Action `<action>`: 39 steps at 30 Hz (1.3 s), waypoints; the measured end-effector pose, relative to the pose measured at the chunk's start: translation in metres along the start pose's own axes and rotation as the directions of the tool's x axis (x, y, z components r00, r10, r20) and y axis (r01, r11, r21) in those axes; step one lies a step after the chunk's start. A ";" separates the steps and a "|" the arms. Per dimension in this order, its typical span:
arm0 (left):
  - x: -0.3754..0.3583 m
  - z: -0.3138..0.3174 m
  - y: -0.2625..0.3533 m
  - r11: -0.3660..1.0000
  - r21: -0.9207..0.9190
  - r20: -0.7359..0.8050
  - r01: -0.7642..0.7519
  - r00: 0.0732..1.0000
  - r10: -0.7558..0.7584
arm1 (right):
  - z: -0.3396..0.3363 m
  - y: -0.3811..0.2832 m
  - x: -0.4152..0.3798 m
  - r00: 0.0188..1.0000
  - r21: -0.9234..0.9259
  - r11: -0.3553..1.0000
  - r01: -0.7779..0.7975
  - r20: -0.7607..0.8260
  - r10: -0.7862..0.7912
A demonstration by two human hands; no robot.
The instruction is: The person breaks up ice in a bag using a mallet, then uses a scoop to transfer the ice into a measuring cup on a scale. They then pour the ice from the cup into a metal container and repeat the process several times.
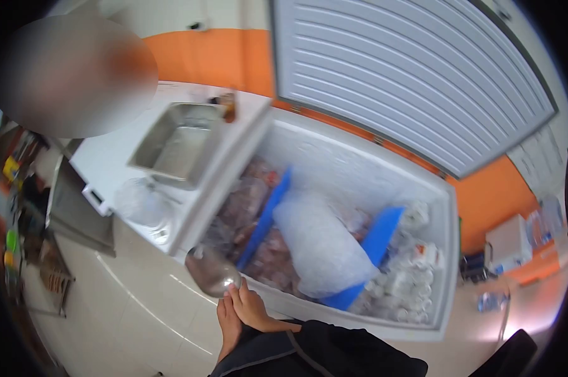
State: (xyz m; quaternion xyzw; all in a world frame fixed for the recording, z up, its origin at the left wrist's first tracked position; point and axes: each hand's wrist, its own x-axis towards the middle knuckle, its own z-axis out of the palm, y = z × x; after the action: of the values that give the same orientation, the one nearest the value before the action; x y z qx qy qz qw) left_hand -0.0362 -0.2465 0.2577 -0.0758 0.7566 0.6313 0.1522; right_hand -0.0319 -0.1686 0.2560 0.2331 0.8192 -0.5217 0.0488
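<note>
A shiny metal scoop [211, 274] is held beside the near left corner of an open chest freezer [448, 251]. My right hand [251, 308] is closed at the scoop's near end. My left hand [229, 323] is pressed up against the right one, also closed at that end; the handle is hidden by the fingers. Inside the freezer, a large clear bag of ice [321, 245] lies across reddish, plastic-wrapped packages [270, 264]. Two blue dividers [266, 220] split the interior. Clear bottles or cups [406, 286] fill the right section.
The freezer lid [409, 75] stands raised. A white counter [108, 160] on the left bears a steel pan [147, 164], a clear plastic bag [139, 201] and a brown bottle [230, 108]. A shelving rack [60, 276] stands far left. A water bottle [492, 301] is at right.
</note>
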 end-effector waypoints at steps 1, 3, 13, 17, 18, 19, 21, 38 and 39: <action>0.010 -0.021 -0.007 0.998 -0.030 -0.105 0.049 0.993 -0.052 | 0.007 -0.019 0.004 0.987 -0.044 0.992 0.117 0.112 -0.112; 0.021 -0.057 0.004 0.899 -0.437 -0.189 0.033 0.974 -0.127 | 0.014 -0.061 0.013 0.887 -0.095 0.928 0.360 0.343 -0.309; 0.053 -0.264 -0.063 0.802 -0.521 -0.675 -0.293 0.716 -0.178 | 0.076 -0.180 0.215 0.932 0.281 0.892 0.354 -0.029 -0.360; 0.043 -0.297 -0.086 0.803 -0.531 -0.722 -0.271 0.641 -0.261 | 0.105 -0.153 0.234 0.920 0.766 0.588 0.259 -0.009 -0.393; 0.045 -0.300 -0.094 0.799 -0.539 -0.721 -0.268 0.637 -0.273 | 0.102 -0.146 0.234 0.919 0.831 0.509 0.226 -0.009 -0.393; 0.048 -0.301 -0.097 0.792 -0.553 -0.717 -0.259 0.632 -0.293 | 0.095 -0.148 0.226 0.928 0.846 0.493 0.202 -0.004 -0.373; 0.051 -0.302 -0.102 0.781 -0.581 -0.706 -0.231 0.622 -0.341 | 0.072 -0.156 0.200 0.947 0.875 0.462 0.147 0.011 -0.321; 0.093 -0.291 -0.095 0.813 -0.530 -0.682 -0.240 0.690 -0.241 | -0.095 -0.229 0.228 0.599 -0.408 0.769 0.492 -0.483 -0.639; 0.090 -0.291 -0.099 0.821 -0.522 -0.693 -0.233 0.677 -0.249 | -0.092 -0.227 0.240 0.557 -0.510 0.734 0.447 -0.483 -0.675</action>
State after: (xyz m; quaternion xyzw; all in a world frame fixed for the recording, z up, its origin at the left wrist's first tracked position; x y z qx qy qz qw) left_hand -0.1301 -0.5428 0.1815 -0.3684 0.5264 0.7418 -0.1922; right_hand -0.3274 -0.0876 0.4088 0.1066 0.8890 -0.2515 -0.3675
